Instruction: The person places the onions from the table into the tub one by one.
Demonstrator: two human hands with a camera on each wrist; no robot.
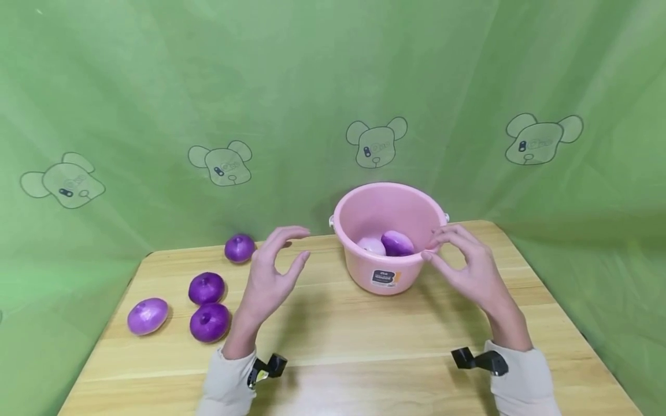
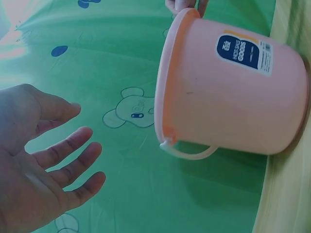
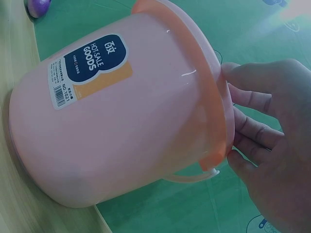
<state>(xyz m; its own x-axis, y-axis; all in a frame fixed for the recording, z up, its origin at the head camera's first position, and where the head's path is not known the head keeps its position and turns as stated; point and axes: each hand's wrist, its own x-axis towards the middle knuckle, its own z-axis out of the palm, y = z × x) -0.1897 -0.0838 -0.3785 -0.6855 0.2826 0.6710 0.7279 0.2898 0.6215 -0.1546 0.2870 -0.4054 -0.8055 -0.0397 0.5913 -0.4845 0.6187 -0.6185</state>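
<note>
A pink plastic bucket [image 1: 384,282] stands upright on the wooden table, its label facing me. Inside lie a purple-and-white onion [image 1: 398,244] and a paler round one [image 1: 372,246], partly hidden by the rim. My right hand [image 1: 470,267] pinches the bucket's right rim, thumb outside and fingers over the edge; the right wrist view also shows this hand [image 3: 277,131] at the rim. To the bucket's left, my left hand [image 1: 270,276] hovers with fingers loosely curved, holding nothing. In the left wrist view, that hand [image 2: 46,155] is apart from the bucket.
Several purple onions lie on the left of the table: one at the back edge [image 1: 240,248], two close together in front [image 1: 206,288], and a lighter one [image 1: 148,316] near the left edge. A green patterned curtain [image 1: 302,115] hangs behind the table.
</note>
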